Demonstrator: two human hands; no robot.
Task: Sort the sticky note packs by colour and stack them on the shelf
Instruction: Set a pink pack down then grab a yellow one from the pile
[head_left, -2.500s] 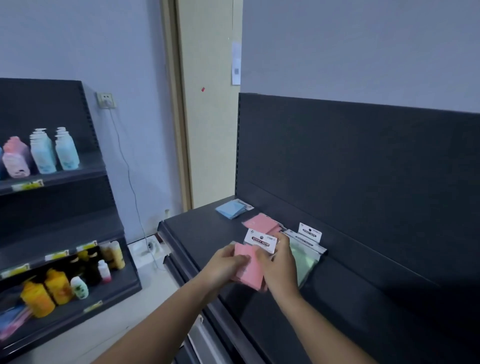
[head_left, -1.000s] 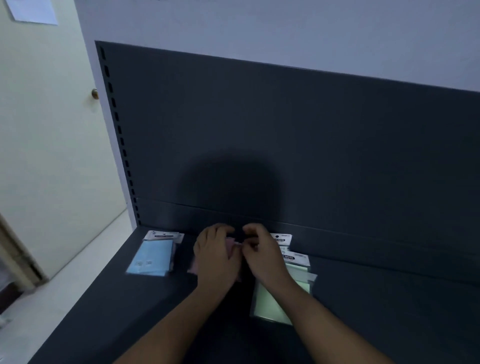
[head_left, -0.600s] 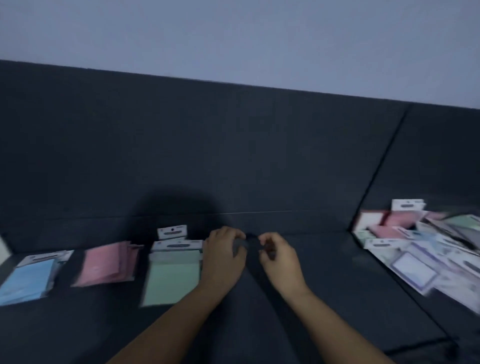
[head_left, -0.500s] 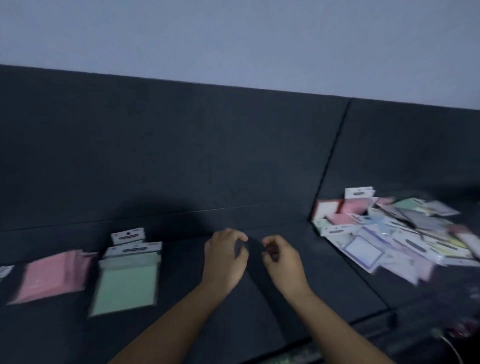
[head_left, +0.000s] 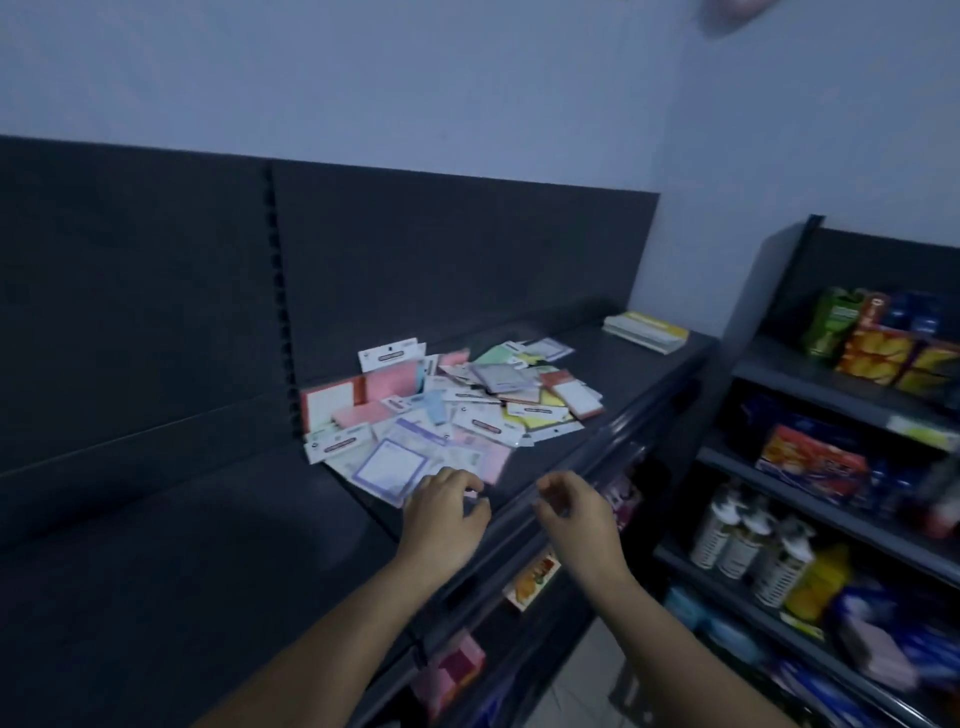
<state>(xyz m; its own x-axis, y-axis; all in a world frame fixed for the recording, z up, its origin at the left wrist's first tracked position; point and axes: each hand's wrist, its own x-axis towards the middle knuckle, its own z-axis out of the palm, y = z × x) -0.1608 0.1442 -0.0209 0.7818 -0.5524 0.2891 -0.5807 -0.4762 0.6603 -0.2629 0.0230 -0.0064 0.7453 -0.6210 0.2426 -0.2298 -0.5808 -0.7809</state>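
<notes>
You are hovering your left hand (head_left: 447, 519) and right hand (head_left: 576, 514), both empty with fingers loosely curled, at the near edge of the mixed heap of sticky note packs (head_left: 447, 410) lying on the dark shelf (head_left: 182, 571), probably poised to pick out one colour.

Shelf (head_left: 613, 384): matt dark surface, smooth, looks like painted metal. Sticky note packs (head_left: 447, 410): paper pads sealed in clear glossy plastic sleeves, sheen seen on several. Bottles (head_left: 748, 545) on neighbouring rack: glossy plastic. Wall (head_left: 363, 78): matt paint.
</notes>
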